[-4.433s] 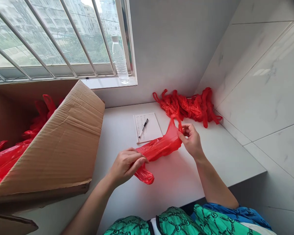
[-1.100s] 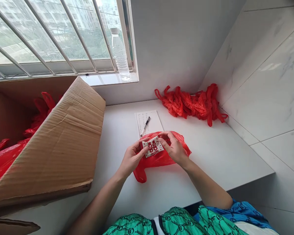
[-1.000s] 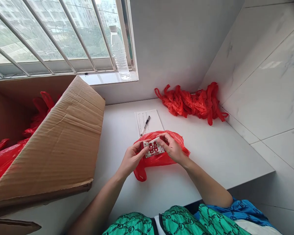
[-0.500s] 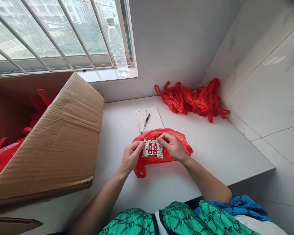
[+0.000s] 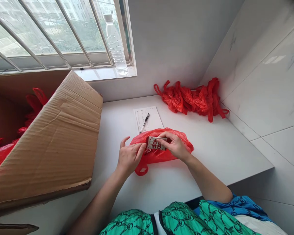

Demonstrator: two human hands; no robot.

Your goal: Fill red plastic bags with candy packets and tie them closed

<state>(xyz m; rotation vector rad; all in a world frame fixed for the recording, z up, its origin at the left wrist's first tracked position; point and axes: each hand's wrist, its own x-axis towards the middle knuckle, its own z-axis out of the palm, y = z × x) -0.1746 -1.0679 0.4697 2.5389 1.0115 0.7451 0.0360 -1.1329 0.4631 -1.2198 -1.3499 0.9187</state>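
Note:
A small white packet point(image 5: 154, 143) with red double-happiness characters is held tilted over a red plastic bag point(image 5: 159, 158), which lies spread on the table. My right hand point(image 5: 176, 147) pinches the packet's upper right part between thumb and fingers. At the packet's left edge, the thumb and index finger of my left hand point(image 5: 129, 157) are pressed together, and its little finger sticks up. One loop handle of the bag pokes out toward me below the left fingers. Behind the bag are a sheet of paper point(image 5: 150, 112) with printed marks and a black-capped pen point(image 5: 144, 122) lying on it.
A bunch of red plastic bags point(image 5: 191, 99) lies at the back right of the white table point(image 5: 210, 140), by the wall. To the left stands a cardboard box point(image 5: 71, 130) holding more red bags point(image 5: 5, 153). A water bottle point(image 5: 118, 52) rests on the window sill.
The packet has tilted and moved slightly up and right, with my right hand further across it. My left little finger has lifted away from the other fingers.

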